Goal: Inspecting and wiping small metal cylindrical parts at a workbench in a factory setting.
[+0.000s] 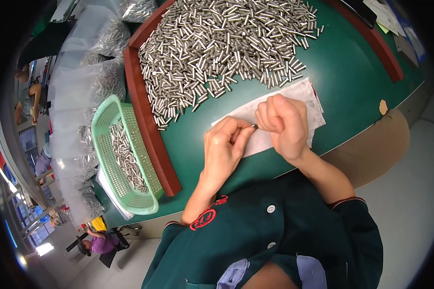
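Note:
My left hand [223, 147] pinches a small metal pin [254, 126] between thumb and fingertips, its dark end sticking out to the right. Close against that end is my right hand [285, 124], its fingers curled in and thumb on top; whatever it may hold is hidden inside the fingers. Both hands are over white paper sheets [301, 96] on the green table [352, 72]. Beyond them spreads a large heap of short shiny metal pins [226, 43].
Red-brown wooden rails [152, 130] border the work area left and right. A light-green perforated basket [152, 178] with more pins stands outside the left rail. Clear plastic bags of pins [111, 77] line the far left. A person [101, 242] sits in the background.

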A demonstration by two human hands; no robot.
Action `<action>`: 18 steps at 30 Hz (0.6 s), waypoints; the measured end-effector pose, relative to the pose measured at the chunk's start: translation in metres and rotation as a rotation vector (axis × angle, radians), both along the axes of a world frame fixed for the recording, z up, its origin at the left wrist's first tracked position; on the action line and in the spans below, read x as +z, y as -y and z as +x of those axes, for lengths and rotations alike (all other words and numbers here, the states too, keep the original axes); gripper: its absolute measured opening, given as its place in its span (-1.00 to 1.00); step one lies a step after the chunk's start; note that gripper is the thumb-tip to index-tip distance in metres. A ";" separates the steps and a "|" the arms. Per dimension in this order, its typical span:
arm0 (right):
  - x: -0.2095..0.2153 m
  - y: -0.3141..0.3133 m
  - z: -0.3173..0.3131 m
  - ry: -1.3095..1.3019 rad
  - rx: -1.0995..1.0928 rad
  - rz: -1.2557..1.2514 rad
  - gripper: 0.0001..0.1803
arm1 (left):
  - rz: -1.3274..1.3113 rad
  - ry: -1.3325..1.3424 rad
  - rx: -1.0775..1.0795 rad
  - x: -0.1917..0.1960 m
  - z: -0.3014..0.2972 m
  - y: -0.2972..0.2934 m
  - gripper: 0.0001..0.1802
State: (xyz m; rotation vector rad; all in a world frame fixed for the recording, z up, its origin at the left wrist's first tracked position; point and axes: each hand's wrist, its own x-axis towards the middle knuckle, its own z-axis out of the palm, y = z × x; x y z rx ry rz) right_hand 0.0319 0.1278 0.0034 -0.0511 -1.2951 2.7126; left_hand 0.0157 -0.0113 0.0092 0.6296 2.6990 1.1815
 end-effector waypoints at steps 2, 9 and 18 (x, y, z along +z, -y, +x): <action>0.003 0.000 -0.001 0.012 0.017 -0.103 -0.57 | 0.220 0.223 0.089 -0.003 -0.002 0.005 -0.92; 0.006 -0.002 -0.001 0.017 0.023 -0.104 -0.55 | 1.192 1.132 0.134 -0.007 -0.018 0.022 -0.86; 0.006 -0.001 -0.003 0.031 0.022 -0.123 -0.55 | 1.163 1.122 0.163 -0.007 -0.019 0.026 -0.76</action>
